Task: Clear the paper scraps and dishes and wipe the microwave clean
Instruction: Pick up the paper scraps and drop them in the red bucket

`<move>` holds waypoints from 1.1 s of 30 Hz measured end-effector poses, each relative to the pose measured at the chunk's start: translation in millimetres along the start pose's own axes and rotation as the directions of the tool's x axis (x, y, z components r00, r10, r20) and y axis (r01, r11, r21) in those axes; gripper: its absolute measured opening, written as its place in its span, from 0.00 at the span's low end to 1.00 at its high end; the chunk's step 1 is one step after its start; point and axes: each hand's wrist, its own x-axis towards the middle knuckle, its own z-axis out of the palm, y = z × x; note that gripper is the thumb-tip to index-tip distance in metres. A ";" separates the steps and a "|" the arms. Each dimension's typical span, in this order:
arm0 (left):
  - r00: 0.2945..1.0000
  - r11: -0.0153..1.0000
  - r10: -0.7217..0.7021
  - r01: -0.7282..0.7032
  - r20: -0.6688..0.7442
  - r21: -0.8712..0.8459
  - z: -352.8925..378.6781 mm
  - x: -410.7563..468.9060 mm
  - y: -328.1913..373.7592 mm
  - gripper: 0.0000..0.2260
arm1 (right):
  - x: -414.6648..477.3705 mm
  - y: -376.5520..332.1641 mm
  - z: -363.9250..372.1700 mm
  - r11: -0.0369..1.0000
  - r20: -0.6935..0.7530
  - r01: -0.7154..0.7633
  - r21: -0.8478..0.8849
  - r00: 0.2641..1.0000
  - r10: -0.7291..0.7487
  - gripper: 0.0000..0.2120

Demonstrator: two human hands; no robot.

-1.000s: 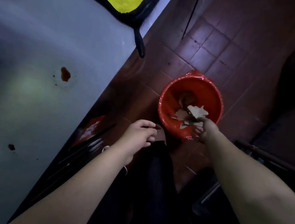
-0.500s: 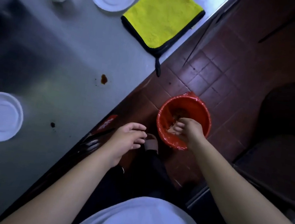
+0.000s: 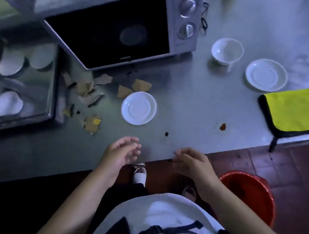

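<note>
Brown paper scraps (image 3: 90,89) lie scattered on the steel counter in front of the microwave (image 3: 110,27), whose dark door hangs open. A white saucer (image 3: 138,108) sits beside the scraps. Right of the microwave stand a white bowl (image 3: 226,52) and a second saucer (image 3: 266,75). A folded yellow cloth (image 3: 298,109) lies at the counter's right edge. My left hand (image 3: 121,151) and my right hand (image 3: 192,162) hover empty over the counter's near edge, fingers relaxed. The red bin (image 3: 251,194) stands on the floor at my right.
A steel tray (image 3: 52,85) with three white dishes sits at the left of the counter (image 3: 199,107). A brown stain (image 3: 223,126) and a dark speck (image 3: 166,134) mark the counter. Dark red floor tiles (image 3: 289,168) lie to the right.
My right hand left the red bin without the scraps it held, and both hands rose to the counter edge. My view swung from the floor up to the counter and microwave.
</note>
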 end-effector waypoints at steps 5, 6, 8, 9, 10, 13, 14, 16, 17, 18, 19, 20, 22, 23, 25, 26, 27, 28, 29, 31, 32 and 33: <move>0.968 0.996 0.081 -0.069 -0.238 0.059 -94.3 36.0 -10.8 0.07 | 16.5 -36.3 64.4 0.983 0.010 0.102 -0.155 0.995 -0.102 0.05; 0.959 0.992 0.105 -0.082 -0.265 0.100 -110.4 44.2 -13.4 0.07 | 18.5 -39.9 76.3 0.980 -0.007 0.113 -0.163 0.993 -0.116 0.05; 0.947 0.980 0.141 -0.092 -0.289 0.176 -138.9 60.7 -17.1 0.06 | 19.0 -41.3 98.9 0.978 -0.032 0.118 -0.171 0.992 -0.126 0.06; 0.945 0.973 0.155 -0.096 -0.289 0.208 -151.1 70.0 -18.4 0.05 | 17.8 -39.2 110.1 0.978 -0.042 0.115 -0.175 0.991 -0.124 0.06; 0.944 0.965 0.169 -0.101 -0.282 0.242 -161.5 79.9 -19.3 0.05 | 16.3 -35.8 121.0 0.977 -0.048 0.110 -0.182 0.992 -0.120 0.06; 0.949 0.912 0.225 -0.125 -0.222 0.390 -182.0 107.8 -15.4 0.11 | 11.7 -27.0 150.3 0.971 -0.066 0.092 -0.221 0.992 -0.110 0.07; 0.947 0.877 0.256 -0.143 -0.194 0.459 -186.3 116.4 -12.6 0.13 | 10.8 -26.1 158.0 0.969 -0.082 0.093 -0.230 0.990 -0.114 0.07; 0.936 0.798 0.320 -0.183 -0.147 0.574 -192.3 133.7 -5.4 0.19 | 9.7 -26.2 171.3 0.968 -0.130 0.112 -0.225 0.981 -0.144 0.08; 0.932 0.761 0.342 -0.198 -0.122 0.617 -193.8 141.5 -1.3 0.22 | 8.8 -26.0 177.2 0.969 -0.156 0.126 -0.212 0.975 -0.161 0.07; 0.930 0.725 0.354 -0.208 -0.095 0.656 -194.0 148.2 2.5 0.24 | 7.7 -24.9 182.5 0.970 -0.179 0.140 -0.196 0.968 -0.176 0.07; 0.931 0.685 0.359 -0.213 -0.069 0.697 -192.8 154.2 6.0 0.27 | 6.5 -22.9 187.2 0.971 -0.198 0.151 -0.185 0.962 -0.187 0.07; 0.932 0.639 0.359 -0.210 -0.046 0.740 -191.0 159.4 8.6 0.28 | 4.8 -19.7 191.4 0.972 -0.211 0.154 -0.180 0.959 -0.191 0.07; 0.935 0.555 0.353 -0.198 -0.014 0.808 -186.6 165.5 11.3 0.26 | 0.5 -11.6 196.4 0.972 -0.225 0.147 -0.181 0.956 -0.187 0.08; 0.937 0.536 0.348 -0.197 -0.002 0.821 -184.6 166.9 11.7 0.24 | -1.7 -8.0 197.7 0.974 -0.232 0.146 -0.176 0.955 -0.185 0.08; 0.940 0.547 0.341 -0.213 0.017 0.809 -182.8 167.9 12.2 0.19 | -5.4 -3.3 199.8 0.976 -0.258 0.146 -0.161 0.948 -0.184 0.08; 0.936 0.562 0.351 -0.233 0.027 0.794 -183.1 168.2 11.8 0.15 | -6.3 -1.7 201.4 0.977 -0.272 0.147 -0.154 0.944 -0.185 0.08; 0.928 0.572 0.369 -0.262 0.041 0.777 -184.8 168.3 10.9 0.13 | -6.7 -0.3 203.6 0.977 -0.282 0.148 -0.151 0.941 -0.186 0.08; 0.919 0.576 0.391 -0.292 0.056 0.763 -187.1 167.7 9.4 0.11 | -6.6 0.9 206.2 0.978 -0.288 0.147 -0.149 0.939 -0.185 0.08; 0.908 0.577 0.414 -0.320 0.069 0.751 -190.0 166.8 7.9 0.09 | -6.1 2.0 209.2 0.978 -0.292 0.146 -0.146 0.939 -0.183 0.08; 0.883 0.573 0.459 -0.375 0.094 0.728 -197.3 164.8 6.4 0.06 | -5.2 3.7 215.6 0.979 -0.292 0.148 -0.139 0.939 -0.183 0.08; 0.869 0.564 0.483 -0.401 0.106 0.722 -200.9 163.4 6.4 0.05 | -4.9 4.5 218.8 0.979 -0.287 0.149 -0.139 0.940 -0.184 0.07; 0.857 0.554 0.501 -0.424 0.119 0.717 -204.2 162.0 7.0 0.05 | -5.1 5.4 221.4 0.978 -0.283 0.150 -0.143 0.941 -0.186 0.07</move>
